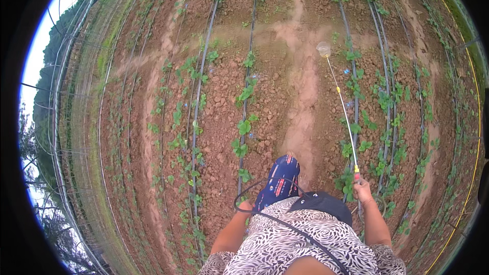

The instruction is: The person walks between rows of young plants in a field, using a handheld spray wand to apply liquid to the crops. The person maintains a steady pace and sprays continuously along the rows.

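Observation:
My right hand [362, 191] is closed around the red and yellow handle of a sprayer wand [347, 118]. The thin wand slants forward and a little left over a plant row, and a clear, cup-shaped nozzle shield [323, 49] sits at its far end, above the soil. A coiled hose hangs just beside this hand. My left hand [245, 206] is low at my left side, partly behind a dark cable loop [244, 188]; its fingers are too hidden to tell what they do. The cable crosses the front of my patterned shirt.
Rows of young leafy plants [244, 126] grow along dark drip irrigation lines [199, 95] in clumpy brown soil. A bare dirt furrow [301, 110] runs ahead between rows, with my left leg beside it. Further lines lie to the right, and a yellow line [477, 122] curves at the far right.

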Demonstrator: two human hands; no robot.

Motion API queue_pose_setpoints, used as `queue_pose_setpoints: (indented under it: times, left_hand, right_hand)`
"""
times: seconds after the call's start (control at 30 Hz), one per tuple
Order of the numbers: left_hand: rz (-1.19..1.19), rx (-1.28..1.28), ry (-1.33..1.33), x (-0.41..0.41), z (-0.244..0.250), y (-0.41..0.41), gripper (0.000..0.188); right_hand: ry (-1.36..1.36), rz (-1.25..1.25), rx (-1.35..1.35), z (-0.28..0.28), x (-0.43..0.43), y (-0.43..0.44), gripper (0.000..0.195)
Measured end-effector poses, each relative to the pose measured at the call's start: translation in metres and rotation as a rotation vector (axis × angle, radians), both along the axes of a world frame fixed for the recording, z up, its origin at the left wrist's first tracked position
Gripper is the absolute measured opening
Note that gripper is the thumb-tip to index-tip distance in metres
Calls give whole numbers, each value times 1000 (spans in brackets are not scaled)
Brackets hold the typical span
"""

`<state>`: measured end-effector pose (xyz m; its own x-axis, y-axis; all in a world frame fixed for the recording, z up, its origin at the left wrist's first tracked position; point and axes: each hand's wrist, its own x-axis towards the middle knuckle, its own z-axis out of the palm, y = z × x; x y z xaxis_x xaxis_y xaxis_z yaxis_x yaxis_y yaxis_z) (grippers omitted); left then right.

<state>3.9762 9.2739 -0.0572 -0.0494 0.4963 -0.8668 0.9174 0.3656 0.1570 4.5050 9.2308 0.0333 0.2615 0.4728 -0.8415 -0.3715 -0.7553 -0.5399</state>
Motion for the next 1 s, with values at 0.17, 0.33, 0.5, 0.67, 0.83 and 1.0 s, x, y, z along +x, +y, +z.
queue_pose_setpoints:
  times: [0.17, 0.33, 0.5, 0.67, 0.83, 1.0]
  left_hand:
    - [71, -54, 28, 49, 29, 89, 33]
    - [-64, 43, -68, 33, -6, 156, 34]
    - [-83, 22, 5, 90, 39, 287, 34]
    - [-45, 118, -32, 117, 40, 384, 34]
    - [-88, 146, -40, 149, 10, 469, 31]
    - [-88, 74, -124, 227, 29, 582, 31]
  right_hand:
    - [32, -21, 21, -11, 20, 83, 17]
    - [109, -27, 49, 9, 22, 185, 15]
    - [131, -75, 52, 14, 49, 260, 15]
    - [55, -63, 71, 9, 76, 336, 18]
    - [30, -108, 94, -10, 119, 415, 18]
    - [-12, -108, 84, -15, 175, 503, 17]
